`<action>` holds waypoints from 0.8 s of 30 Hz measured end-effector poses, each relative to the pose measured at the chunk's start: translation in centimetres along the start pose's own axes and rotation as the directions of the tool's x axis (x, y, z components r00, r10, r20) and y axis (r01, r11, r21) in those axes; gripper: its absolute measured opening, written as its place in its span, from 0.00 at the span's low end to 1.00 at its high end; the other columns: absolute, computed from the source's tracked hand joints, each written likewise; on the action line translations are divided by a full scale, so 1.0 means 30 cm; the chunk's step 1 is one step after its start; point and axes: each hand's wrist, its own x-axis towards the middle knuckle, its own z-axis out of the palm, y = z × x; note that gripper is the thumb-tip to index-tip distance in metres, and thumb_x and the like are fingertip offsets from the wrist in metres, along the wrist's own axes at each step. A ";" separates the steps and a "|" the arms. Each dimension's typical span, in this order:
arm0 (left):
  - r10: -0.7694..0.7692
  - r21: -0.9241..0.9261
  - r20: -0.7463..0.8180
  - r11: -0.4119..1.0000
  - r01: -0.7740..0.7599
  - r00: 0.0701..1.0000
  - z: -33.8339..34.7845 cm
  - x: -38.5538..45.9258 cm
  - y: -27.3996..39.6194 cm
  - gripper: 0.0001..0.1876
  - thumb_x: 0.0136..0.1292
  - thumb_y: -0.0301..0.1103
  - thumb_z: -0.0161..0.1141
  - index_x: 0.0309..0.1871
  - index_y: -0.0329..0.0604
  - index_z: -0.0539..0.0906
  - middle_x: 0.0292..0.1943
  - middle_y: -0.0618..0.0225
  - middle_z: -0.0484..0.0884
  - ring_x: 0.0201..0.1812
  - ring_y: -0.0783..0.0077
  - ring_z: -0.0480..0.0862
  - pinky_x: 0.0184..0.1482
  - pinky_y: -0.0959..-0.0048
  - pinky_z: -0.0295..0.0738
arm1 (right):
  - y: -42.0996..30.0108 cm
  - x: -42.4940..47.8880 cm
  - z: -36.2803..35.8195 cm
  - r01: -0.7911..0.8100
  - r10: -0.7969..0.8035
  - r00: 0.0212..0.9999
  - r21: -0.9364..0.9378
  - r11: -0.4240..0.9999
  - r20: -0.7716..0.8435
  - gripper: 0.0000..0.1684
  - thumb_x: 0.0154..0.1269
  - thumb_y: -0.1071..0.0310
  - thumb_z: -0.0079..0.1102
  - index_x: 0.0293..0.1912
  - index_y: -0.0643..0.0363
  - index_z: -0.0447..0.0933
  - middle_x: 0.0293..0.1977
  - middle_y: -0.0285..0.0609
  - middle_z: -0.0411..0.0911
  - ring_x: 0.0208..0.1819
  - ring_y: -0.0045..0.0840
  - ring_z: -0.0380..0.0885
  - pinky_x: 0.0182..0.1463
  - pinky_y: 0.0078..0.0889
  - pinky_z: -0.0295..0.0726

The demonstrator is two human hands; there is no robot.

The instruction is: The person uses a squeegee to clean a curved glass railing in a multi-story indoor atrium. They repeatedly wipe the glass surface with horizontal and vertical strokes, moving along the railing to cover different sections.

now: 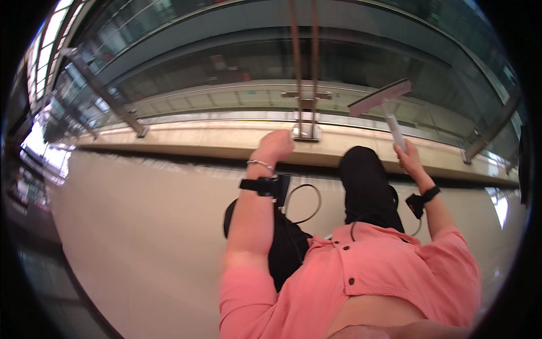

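In my right hand [409,160] is the pale handle of a window squeegee [394,123]. Its wide pink head is raised in front of the glass panel [254,59] of a railing, tilted up to the right; whether it touches the glass I cannot tell. My left hand [276,145] is curled, with its knuckles beside the metal foot [306,134] of a double-bar railing post [299,63]. Its fingers are mostly turned from view, so whether it holds something I cannot tell.
A low beige stone ledge [203,133] runs along the base of the glass, with a dark strip below it. Slanting metal posts [123,114] [487,135] stand left and right. Smooth beige floor [148,233] lies around my knees. A black cable [320,199] loops from my left wrist strap.
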 end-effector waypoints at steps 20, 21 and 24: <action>-0.337 0.021 0.174 0.941 0.339 0.925 0.004 -0.149 0.002 0.10 0.48 0.29 0.55 0.32 0.36 0.84 0.35 0.48 0.82 0.41 0.49 0.82 0.42 0.61 0.78 | -0.708 0.024 0.428 -0.250 -0.128 0.679 0.392 0.886 0.723 0.19 0.64 0.49 0.55 0.40 0.56 0.69 0.22 0.30 0.68 0.17 0.14 0.68 0.16 0.18 0.66; -0.341 0.032 0.177 0.939 0.341 0.923 0.025 -0.148 -0.006 0.09 0.47 0.28 0.55 0.31 0.36 0.84 0.34 0.49 0.83 0.40 0.49 0.83 0.41 0.61 0.78 | -0.690 0.040 0.465 -0.257 -0.131 0.659 0.385 0.886 0.741 0.19 0.64 0.49 0.55 0.40 0.56 0.69 0.22 0.30 0.68 0.17 0.14 0.68 0.16 0.18 0.66; -0.221 0.087 0.011 0.972 0.219 0.975 0.149 -0.172 -0.034 0.09 0.48 0.29 0.53 0.27 0.35 0.83 0.28 0.49 0.82 0.37 0.50 0.83 0.39 0.60 0.78 | -0.657 0.050 0.535 -0.260 -0.133 0.628 0.368 0.893 0.767 0.19 0.64 0.50 0.55 0.38 0.57 0.69 0.22 0.32 0.69 0.17 0.15 0.68 0.17 0.20 0.67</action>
